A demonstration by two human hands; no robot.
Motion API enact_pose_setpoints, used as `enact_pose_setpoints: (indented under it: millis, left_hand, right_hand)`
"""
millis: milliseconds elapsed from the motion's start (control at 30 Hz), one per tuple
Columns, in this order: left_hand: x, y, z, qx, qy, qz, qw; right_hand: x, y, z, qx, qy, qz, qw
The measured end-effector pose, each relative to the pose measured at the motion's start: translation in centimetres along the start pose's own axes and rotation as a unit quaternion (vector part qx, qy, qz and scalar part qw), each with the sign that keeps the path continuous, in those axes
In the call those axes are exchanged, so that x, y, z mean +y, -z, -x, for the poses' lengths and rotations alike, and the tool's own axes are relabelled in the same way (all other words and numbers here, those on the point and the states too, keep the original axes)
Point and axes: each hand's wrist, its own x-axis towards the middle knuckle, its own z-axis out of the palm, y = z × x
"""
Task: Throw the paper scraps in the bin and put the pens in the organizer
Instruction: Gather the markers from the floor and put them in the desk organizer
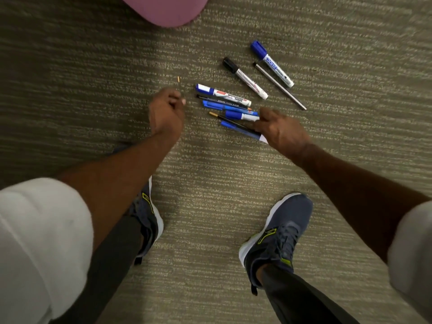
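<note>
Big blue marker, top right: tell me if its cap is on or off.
On. The big blue marker lies flat on the carpet, its blue cap seated on the upper-left end; no nib shows.

Dim indoor light, soft shadows – slight blur, wide-angle edge distortion

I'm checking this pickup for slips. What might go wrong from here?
1. The left hand holds a thin pen that sticks out past its fingers; it may slip out.
2. The right hand reaches into a tight cluster of pens; grabbing several together may drop some.
3. The blue-capped marker and black-capped marker lie farther off and could be missed.
</note>
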Motion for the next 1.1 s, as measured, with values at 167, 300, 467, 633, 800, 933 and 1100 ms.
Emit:
enact_pose_setpoints:
  millis: [167, 300, 467, 633, 800, 933, 1100]
  left_hand:
    - [1.7, -0.3, -4.1, 0.032, 0.04, 0.025, 0.998]
    - [1.8, -0.6, -4.9, 0.035, 0.074, 0.064, 0.995]
    - [1.9, -0.4, -5.5, 0.042, 0.085, 0.043, 0.995]
    - [2.3, 0.8, -5.8, -0.004, -0.043, -0.115, 0.992]
    - [3.1, 1.3, -5.8, -0.056, -0.069, -0.172, 0.981]
    - [3.7, 2.8, -4.8, -0.083, -0.046, -0.164, 0.982]
    - [5.3, 5.9, -1.9, -0.064, 0.012, -0.126, 0.99]
  right_hand:
    - [-0.7, 0.2, -0.2, 0.041, -0.085, -0.062, 0.994]
    - [-1.5, 1.5, -1.5, 0.126, -0.169, -0.157, 0.965]
    - [-0.8, 2.6, -2.4, 0.209, -0.277, -0.238, 0.907]
    - [0.7, 2.4, -2.1, 0.256, -0.348, -0.257, 0.865]
    - [1.0, 1.8, -0.1, 0.282, -0.408, -0.275, 0.824]
    - [-0.7, 2.0, 2.5, 0.298, -0.471, -0.313, 0.769]
    - [-4.2, 4.2, 4.6, 0.278, -0.493, -0.421, 0.709]
